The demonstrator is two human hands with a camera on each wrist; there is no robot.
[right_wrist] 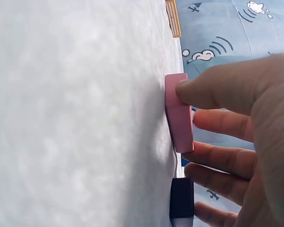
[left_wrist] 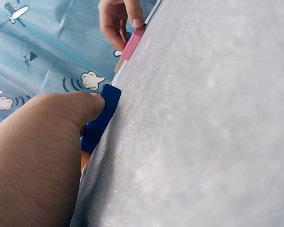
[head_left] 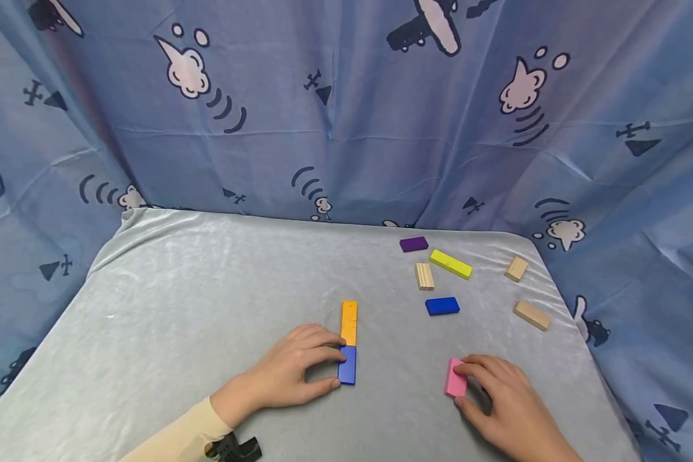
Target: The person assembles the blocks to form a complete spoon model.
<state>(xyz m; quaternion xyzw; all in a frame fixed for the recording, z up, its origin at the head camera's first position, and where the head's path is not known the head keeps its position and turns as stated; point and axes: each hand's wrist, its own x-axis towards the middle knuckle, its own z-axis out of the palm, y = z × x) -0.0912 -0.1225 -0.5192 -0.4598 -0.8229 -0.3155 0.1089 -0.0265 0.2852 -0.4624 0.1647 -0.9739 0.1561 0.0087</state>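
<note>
Pink block (head_left: pixel 454 377) sits on the surface (head_left: pixel 179 333), near the front and toward the right side. The right hand (head_left: pixel 502 398) pinches it, with the thumb at the near end and a finger at the far end.

Over to the left, the left hand (head_left: pixel 297 369) holds a blue block (head_left: pixel 348 370) between its thumb and fingers. That block lies end to end with an orange block (head_left: pixel 349 322), and the two touch and make one straight line. The pink block is well apart from this line.

Farther back, the other blue block (head_left: pixel 442 306) lies by itself. Behind it is a striped wooden block (head_left: pixel 424 276), then a yellow block (head_left: pixel 450 264) and a purple block (head_left: pixel 414 244) near the back edge. Close to the right edge are a small wooden block (head_left: pixel 516 269) and a longer wooden block (head_left: pixel 532 315), not touching.

A cream sleeve (head_left: pixel 179 433) covers the left arm. Behind everything hangs a blue curtain (head_left: pixel 277 96) with planes and white clouds on it.
</note>
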